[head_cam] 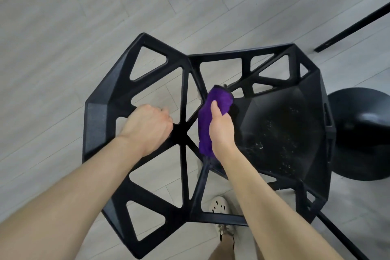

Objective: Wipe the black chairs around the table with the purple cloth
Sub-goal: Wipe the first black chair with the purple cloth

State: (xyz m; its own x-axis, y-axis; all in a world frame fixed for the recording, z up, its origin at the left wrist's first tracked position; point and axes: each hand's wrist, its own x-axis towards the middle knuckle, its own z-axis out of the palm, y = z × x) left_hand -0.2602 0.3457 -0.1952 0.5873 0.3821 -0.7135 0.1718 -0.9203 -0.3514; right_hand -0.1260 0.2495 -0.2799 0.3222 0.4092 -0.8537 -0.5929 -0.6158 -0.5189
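The right hand clamps the bunched purple cloth against a strut of the black chair, where back meets seat; the left hand grips the openwork back's hub.

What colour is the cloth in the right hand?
The cloth is purple; the head view shows it.

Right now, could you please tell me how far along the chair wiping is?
Nothing looks clearly finished: the seat of the black chair shows pale specks. In hand: the right hand presses the purple cloth on a strut where the latticed back meets the seat, while the left hand grips the back. Left: the seat and remaining struts; other chairs are out of view.
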